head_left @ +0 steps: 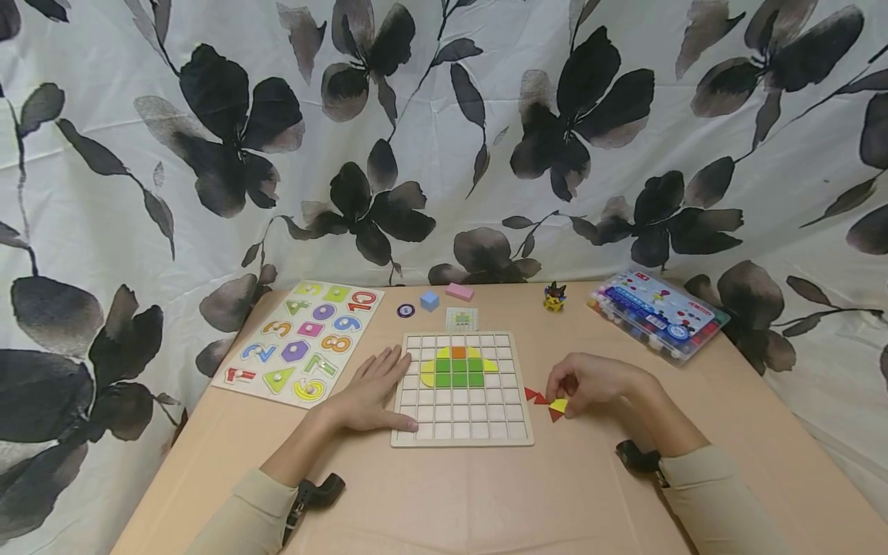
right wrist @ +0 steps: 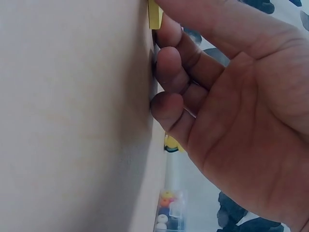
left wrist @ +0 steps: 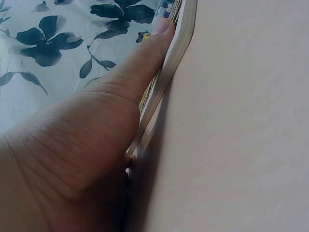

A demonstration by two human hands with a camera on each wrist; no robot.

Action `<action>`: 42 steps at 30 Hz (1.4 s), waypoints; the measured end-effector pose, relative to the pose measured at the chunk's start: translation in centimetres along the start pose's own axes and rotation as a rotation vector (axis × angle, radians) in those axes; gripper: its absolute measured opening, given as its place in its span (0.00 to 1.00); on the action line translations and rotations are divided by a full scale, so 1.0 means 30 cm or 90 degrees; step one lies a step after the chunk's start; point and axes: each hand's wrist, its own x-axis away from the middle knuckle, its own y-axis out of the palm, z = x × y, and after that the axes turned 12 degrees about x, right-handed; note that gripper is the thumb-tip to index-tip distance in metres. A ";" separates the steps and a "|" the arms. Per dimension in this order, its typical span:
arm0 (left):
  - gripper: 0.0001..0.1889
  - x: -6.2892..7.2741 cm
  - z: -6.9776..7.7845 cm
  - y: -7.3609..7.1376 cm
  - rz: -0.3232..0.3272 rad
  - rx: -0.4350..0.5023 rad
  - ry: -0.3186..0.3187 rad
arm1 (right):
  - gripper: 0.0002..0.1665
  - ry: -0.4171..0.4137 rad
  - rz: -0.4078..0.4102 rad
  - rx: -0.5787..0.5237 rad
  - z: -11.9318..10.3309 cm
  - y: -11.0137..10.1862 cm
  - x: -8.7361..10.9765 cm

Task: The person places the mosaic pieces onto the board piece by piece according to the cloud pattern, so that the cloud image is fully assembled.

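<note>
My left hand [head_left: 371, 391] rests spread along the left edge of a pale gridded board [head_left: 458, 437], thumb over its lower left corner. Green square tiles [head_left: 459, 374] fill the board's middle cells, with yellow rounded pieces [head_left: 428, 375] at both sides and an orange square [head_left: 459, 352] on top. Right of the board, my right hand [head_left: 600, 381] pinches a yellow piece [head_left: 558, 405] between thumb and fingers, low over the table. Small red triangles [head_left: 531, 393] lie beside and under it. In the right wrist view the yellow piece [right wrist: 154, 17] shows at the thumb tip.
A number-and-shape sheet [head_left: 301, 347] lies at the left. Behind the board are a small pattern card [head_left: 462, 319], a blue cube [head_left: 429, 301], a pink block [head_left: 459, 291] and a round dark disc [head_left: 405, 311]. A small figurine [head_left: 554, 297] and a bead box [head_left: 659, 314] stand back right.
</note>
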 end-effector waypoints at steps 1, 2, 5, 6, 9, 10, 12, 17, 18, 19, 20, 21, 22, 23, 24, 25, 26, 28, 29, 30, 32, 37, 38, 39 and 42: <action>0.68 0.001 0.001 -0.001 0.000 0.000 0.000 | 0.14 -0.002 0.002 0.000 0.001 0.000 -0.001; 0.68 0.001 0.002 -0.001 0.000 -0.001 0.000 | 0.14 -0.004 0.004 0.000 0.002 0.000 -0.003; 0.68 -0.001 0.000 -0.001 0.000 -0.006 0.002 | 0.13 -0.006 0.014 -0.001 0.005 0.001 -0.006; 0.68 -0.002 -0.001 0.000 0.000 -0.008 0.001 | 0.13 -0.006 0.018 0.000 0.006 0.000 -0.006; 0.68 -0.004 -0.004 0.001 0.002 -0.011 0.003 | 0.12 0.003 0.034 0.002 0.007 -0.001 -0.009; 0.68 -0.005 -0.004 0.001 0.002 -0.011 0.004 | 0.12 0.006 0.040 0.004 0.007 -0.001 -0.010; 0.68 -0.005 -0.002 0.000 0.001 -0.010 0.002 | 0.12 0.011 0.053 0.009 0.008 -0.002 -0.012; 0.68 -0.004 0.001 -0.002 0.003 -0.010 0.004 | 0.12 0.009 0.092 0.016 0.012 -0.003 -0.017; 0.68 -0.005 0.000 -0.001 0.004 -0.010 0.005 | 0.11 0.008 0.100 0.016 0.013 -0.003 -0.018; 0.68 -0.004 0.000 0.000 0.005 -0.009 0.004 | 0.11 0.008 0.107 0.016 0.013 -0.003 -0.019; 0.68 -0.004 0.000 -0.001 0.006 -0.009 0.004 | 0.11 0.008 0.113 0.015 0.014 -0.004 -0.019; 0.68 -0.004 -0.001 0.000 0.006 -0.009 0.004 | 0.10 0.010 0.115 0.013 0.015 -0.004 -0.020; 0.69 -0.004 0.000 0.000 0.005 -0.009 0.002 | 0.10 0.006 0.117 0.009 0.018 -0.004 -0.022; 0.69 -0.004 -0.001 -0.001 0.005 -0.009 0.001 | 0.09 0.002 0.117 0.007 0.020 -0.004 -0.024; 0.69 -0.004 0.000 -0.001 0.004 -0.008 0.001 | 0.09 0.000 0.116 0.007 0.021 -0.003 -0.024; 0.69 -0.003 0.002 -0.002 0.004 -0.008 0.000 | 0.09 -0.004 0.113 0.005 0.023 -0.003 -0.025; 0.69 -0.003 0.003 -0.003 0.004 -0.006 0.001 | 0.08 -0.008 0.111 0.003 0.026 -0.002 -0.027; 0.68 -0.003 0.004 -0.003 0.003 -0.004 0.000 | 0.07 -0.013 0.113 0.000 0.029 -0.001 -0.032; 0.68 -0.003 0.003 -0.002 0.003 -0.004 0.001 | 0.07 -0.009 0.117 -0.003 0.029 0.000 -0.035; 0.68 -0.002 0.004 -0.003 0.002 -0.005 -0.001 | 0.06 -0.005 0.123 -0.008 0.026 0.001 -0.038; 0.68 -0.001 0.002 -0.002 0.002 -0.006 -0.001 | 0.05 -0.001 0.145 -0.018 0.018 0.001 -0.047; 0.68 0.004 0.005 -0.004 -0.002 0.002 -0.001 | 0.10 0.001 0.217 -0.031 -0.036 0.003 -0.077; 0.68 0.004 0.006 -0.005 -0.003 0.003 -0.001 | 0.11 0.003 0.227 -0.035 -0.049 0.005 -0.084; 0.68 0.005 0.007 -0.005 -0.005 0.005 -0.002 | 0.12 0.005 0.236 -0.037 -0.062 0.007 -0.091; 0.68 0.005 0.007 -0.005 -0.007 0.006 -0.001 | 0.12 0.014 0.252 -0.054 -0.096 0.017 -0.115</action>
